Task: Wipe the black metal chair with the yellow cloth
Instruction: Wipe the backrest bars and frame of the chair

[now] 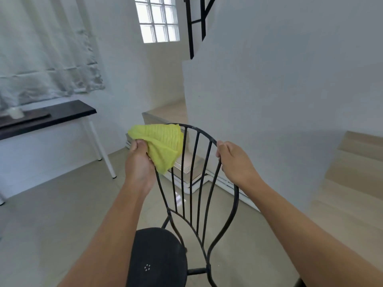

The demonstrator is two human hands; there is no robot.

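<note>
Head view: left hand [137, 162] grips yellow cloth [163, 143], right hand [236, 162] grips black metal chair [157, 251].

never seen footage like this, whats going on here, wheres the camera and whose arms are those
There is no machine here. The arms belong to a person, and the single picture comes from a wide-angle camera worn on their head, looking forward and down. The left hand grips a yellow cloth at the top left of the backrest of a black metal chair. The right hand curls round the backrest's top rail on the other side, probably to steady it. To the left stands a dark-topped table with a small white object on it.
</note>
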